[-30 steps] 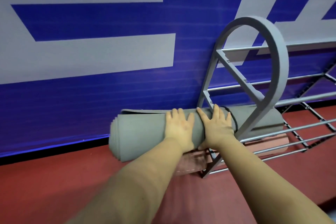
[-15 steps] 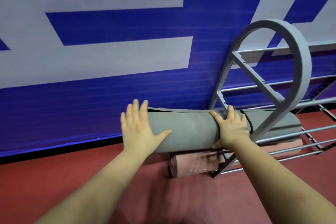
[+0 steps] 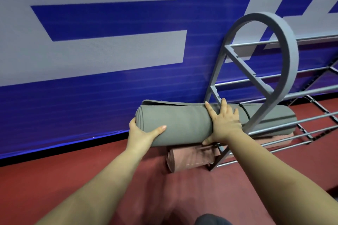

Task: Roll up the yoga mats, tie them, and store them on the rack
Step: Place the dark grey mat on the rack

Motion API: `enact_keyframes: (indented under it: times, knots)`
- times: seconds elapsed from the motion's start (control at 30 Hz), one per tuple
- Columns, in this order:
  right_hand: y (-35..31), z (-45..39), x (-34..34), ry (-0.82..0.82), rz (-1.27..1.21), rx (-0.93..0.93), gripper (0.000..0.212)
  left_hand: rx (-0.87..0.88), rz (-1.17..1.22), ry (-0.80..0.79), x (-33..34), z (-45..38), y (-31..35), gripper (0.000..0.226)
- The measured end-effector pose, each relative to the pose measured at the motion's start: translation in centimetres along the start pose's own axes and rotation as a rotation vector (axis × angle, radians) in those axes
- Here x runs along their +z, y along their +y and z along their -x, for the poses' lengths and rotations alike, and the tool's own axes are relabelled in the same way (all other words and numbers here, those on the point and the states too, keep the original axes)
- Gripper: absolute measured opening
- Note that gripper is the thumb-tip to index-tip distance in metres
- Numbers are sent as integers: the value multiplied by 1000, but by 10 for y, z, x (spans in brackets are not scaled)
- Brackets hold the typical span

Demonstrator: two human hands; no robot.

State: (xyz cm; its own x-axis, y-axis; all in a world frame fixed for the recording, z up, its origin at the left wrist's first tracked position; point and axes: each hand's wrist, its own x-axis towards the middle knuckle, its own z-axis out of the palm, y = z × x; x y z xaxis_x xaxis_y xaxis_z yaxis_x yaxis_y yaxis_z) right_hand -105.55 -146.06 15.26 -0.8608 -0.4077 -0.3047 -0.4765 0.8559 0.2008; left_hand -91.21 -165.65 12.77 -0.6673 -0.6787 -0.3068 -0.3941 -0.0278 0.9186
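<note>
Red floor point(image 3: 54, 179); grey mat point(image 3: 182, 126) between hands, left point(image 3: 141, 134) cupping end, right point(image 3: 225, 124) atop.

Two rolled mats: one grey mat point(image 3: 184, 126), one pink mat point(image 3: 192, 157); one rack point(image 3: 285, 71).

The grey rack point(image 3: 285, 64) (metal rails) carries a rolled grey mat point(image 3: 182, 124) above a pink mat point(image 3: 190, 159).

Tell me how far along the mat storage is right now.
Done: a pink rolled mat already lies low in the rack, and the grey mat is rolled, with a black tie around it. In hand: the left hand cups its free end and the right hand presses on top; part of the roll sticks out of the rack. Left: probably pushing it fully in.
</note>
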Motion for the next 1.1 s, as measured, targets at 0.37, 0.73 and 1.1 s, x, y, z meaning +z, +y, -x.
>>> enact_keyframes:
  times: [0.37,0.73,1.1]
  knots:
    - [4,-5,6,3,18,-13,143,-52,-135,-23,94,0,8,67]
    - [6,-7,7,5,29,-29,140,-118,-131,-118,112,-10,14,68]
    - [7,-4,6,29,-36,-24,134,-66,-132,-74,110,6,5,72]
